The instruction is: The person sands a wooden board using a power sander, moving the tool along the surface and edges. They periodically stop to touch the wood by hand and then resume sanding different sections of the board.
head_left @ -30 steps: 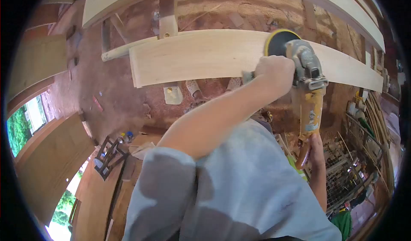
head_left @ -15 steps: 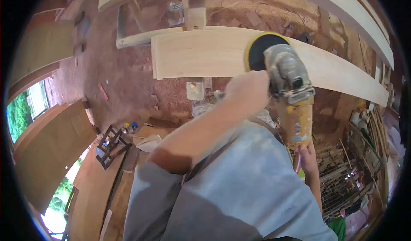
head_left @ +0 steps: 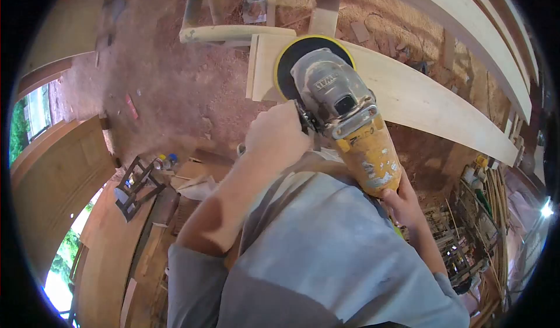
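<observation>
A worn yellow and grey angle grinder (head_left: pixel 368 159) with a black, yellow-rimmed disc (head_left: pixel 286 71) lies over a pale wooden board (head_left: pixel 420 92), close to the board's left end. My left hand (head_left: pixel 279 132) is closed in a fist at the side of the grinder's head, where the side handle is. At the rear end of the yellow body, my right hand (head_left: pixel 402 202) wraps round from below, with its thumb showing and the other fingers mostly hidden. The disc overlaps the board's face in this view.
A wooden frame (head_left: pixel 233 34) stands behind the board's left end. More long pale boards (head_left: pixel 466 27) curve along the upper right. A small dark stand (head_left: pixel 137 188) and wood panels (head_left: pixel 64 176) are at left. Sticks and a metal rack (head_left: pixel 461 234) are at lower right.
The grinder has moved left along the board to near its left end, both hands staying on it. The view has shifted too, so the board appears further right.
</observation>
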The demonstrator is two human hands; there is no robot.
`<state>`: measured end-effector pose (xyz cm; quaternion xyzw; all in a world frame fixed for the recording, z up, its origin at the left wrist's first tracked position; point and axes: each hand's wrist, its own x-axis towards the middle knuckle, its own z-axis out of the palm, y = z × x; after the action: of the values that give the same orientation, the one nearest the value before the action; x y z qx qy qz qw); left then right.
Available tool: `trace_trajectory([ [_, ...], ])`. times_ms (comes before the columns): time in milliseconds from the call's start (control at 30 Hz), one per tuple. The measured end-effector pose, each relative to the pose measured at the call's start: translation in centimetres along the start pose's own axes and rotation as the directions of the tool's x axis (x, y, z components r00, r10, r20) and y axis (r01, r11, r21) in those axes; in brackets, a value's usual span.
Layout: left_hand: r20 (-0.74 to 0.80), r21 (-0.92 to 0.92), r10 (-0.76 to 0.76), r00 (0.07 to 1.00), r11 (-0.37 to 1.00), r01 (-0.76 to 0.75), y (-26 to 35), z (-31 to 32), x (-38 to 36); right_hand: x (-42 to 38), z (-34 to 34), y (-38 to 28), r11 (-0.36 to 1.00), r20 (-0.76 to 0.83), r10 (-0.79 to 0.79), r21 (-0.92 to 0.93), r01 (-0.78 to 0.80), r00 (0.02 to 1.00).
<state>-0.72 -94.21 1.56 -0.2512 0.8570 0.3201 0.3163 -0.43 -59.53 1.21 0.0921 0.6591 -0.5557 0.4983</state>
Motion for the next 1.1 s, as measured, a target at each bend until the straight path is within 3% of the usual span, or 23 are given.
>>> trace_trajectory([
  [100, -0.032, 0.008, -0.045, 0.998, 0.999, 0.045, -0.8, -0.4, -0.7, 0.4, 1.3, -0.5, 0.993, 0.017, -0.035, 0.112, 0.033, 0.999],
  [167, -0.059, 0.027, -0.048, 0.997, 0.998, 0.050, -2.3, -0.6, -0.9, 0.7, 2.4, -1.2, 1.000, 0.044, -0.023, 0.000, 0.023, 0.999],
  [300, -0.093, -0.002, -0.102, 0.990, 0.995, 0.102, -5.3, -1.8, -2.1, 1.6, 5.9, -3.2, 1.000, 0.060, -0.019, -0.015, 0.020, 0.998],
  [367, -0.117, -0.022, -0.085, 0.990, 0.996, 0.083, -7.0, -1.6, -2.3, 1.6, 6.1, -3.6, 0.982, 0.110, 0.020, -0.187, 0.001, 0.994],
  [400, -0.102, -0.017, -0.074, 0.992, 0.997, 0.073, -7.0, -1.7, -2.7, 1.8, 6.5, -2.8, 0.996, 0.112, -0.029, -0.079, 0.038, 0.993],
  [600, -0.042, -0.079, -0.318, 0.947, 0.946, 0.315, -4.5, -1.0, -4.0, 0.4, 4.7, -1.7, 0.984, 0.117, 0.041, -0.178, -0.020, 0.992],
  [667, -0.021, -0.013, -0.098, 0.995, 0.995, 0.098, -4.1, 1.0, -2.9, -1.0, 3.0, 0.1, 0.995, 0.075, 0.007, -0.105, 0.000, 0.997],
  [700, -0.021, -0.014, -0.112, 0.994, 0.994, 0.111, -2.7, 1.3, -2.8, -1.9, 2.0, 1.2, 0.999, 0.024, -0.028, -0.031, 0.028, 0.999],
  [767, 0.161, 0.012, -0.003, 0.987, 1.000, 0.001, 1.3, 1.7, -2.4, -3.3, -0.6, 3.3, 0.999, -0.010, -0.033, -0.025, 0.033, 0.999],
  [833, 0.187, 0.018, 0.037, 0.982, 0.999, -0.041, 2.5, 4.4, -2.0, -5.0, -2.9, 4.9, 0.999, -0.051, -0.044, -0.015, 0.043, 0.998],
  [900, 0.222, 0.019, 0.096, 0.970, 0.995, -0.102, 4.6, 6.5, -1.5, -6.8, -4.8, 6.1, 0.993, -0.071, 0.093, 0.080, -0.087, 0.993],
  [1033, 0.287, 0.027, 0.162, 0.944, 0.984, -0.177, 10.1, 9.4, -1.4, -10.1, -7.3, 9.8, 0.982, -0.172, 0.078, 0.184, -0.046, 0.982],
  [1100, 0.317, 0.033, 0.319, 0.893, 0.937, -0.347, 12.4, 11.1, -0.6, -11.7, -9.0, 12.2, 0.975, -0.212, 0.123, 0.210, -0.078, 0.970],
])
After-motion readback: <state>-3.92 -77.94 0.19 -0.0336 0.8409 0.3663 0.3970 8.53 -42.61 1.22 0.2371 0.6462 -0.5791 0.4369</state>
